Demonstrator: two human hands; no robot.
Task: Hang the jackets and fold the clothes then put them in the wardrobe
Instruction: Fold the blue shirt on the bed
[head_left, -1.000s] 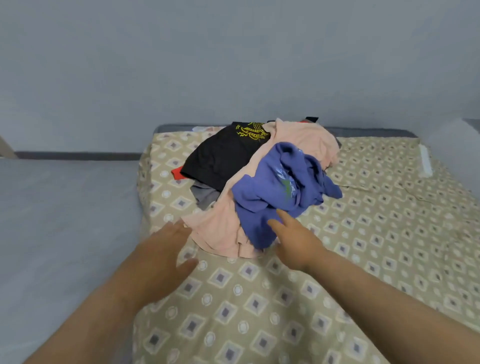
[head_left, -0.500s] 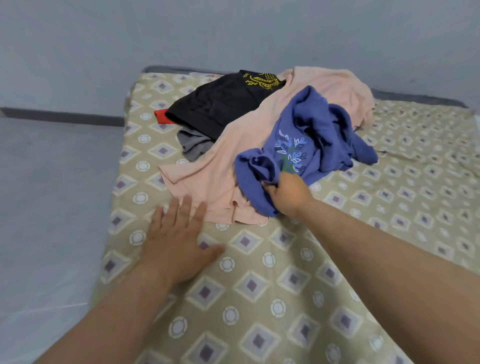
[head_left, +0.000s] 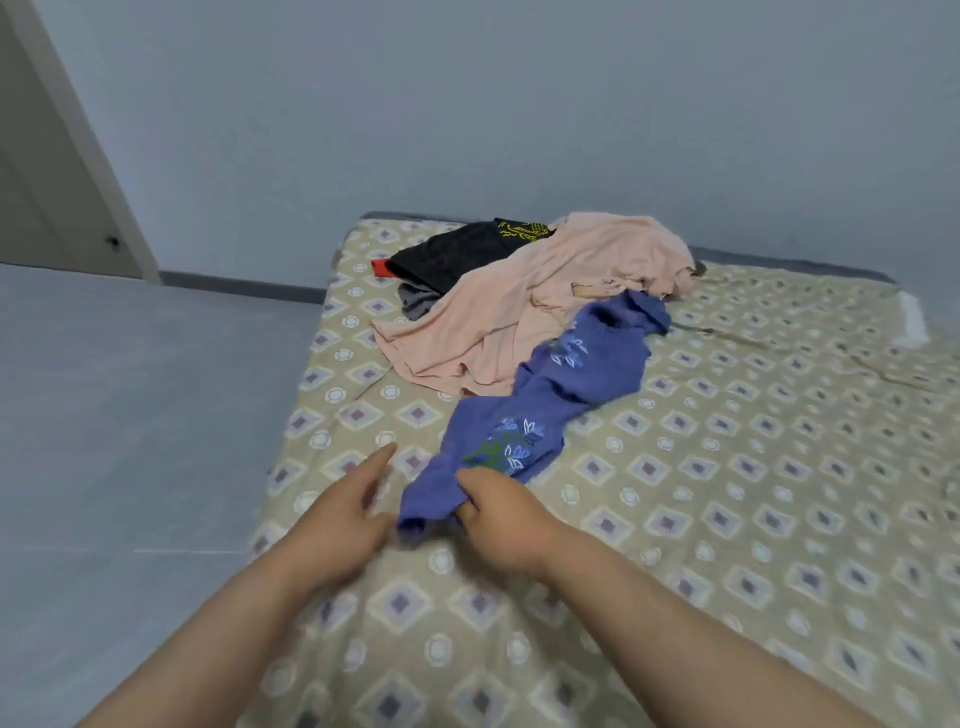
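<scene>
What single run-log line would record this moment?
right hand: grips near end of blue floral shirt | left hand: open beside it | shirt: stretched across bed | behind: peach garment over black garment

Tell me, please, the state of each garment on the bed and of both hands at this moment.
blue garment: unfolded, stretched long on the bed, near end gripped.
pink garment: unfolded, crumpled in a heap.
black garment: unfolded, partly under the pink one.
left hand: open, beside the blue garment's near end.
right hand: grips the blue garment.
</scene>
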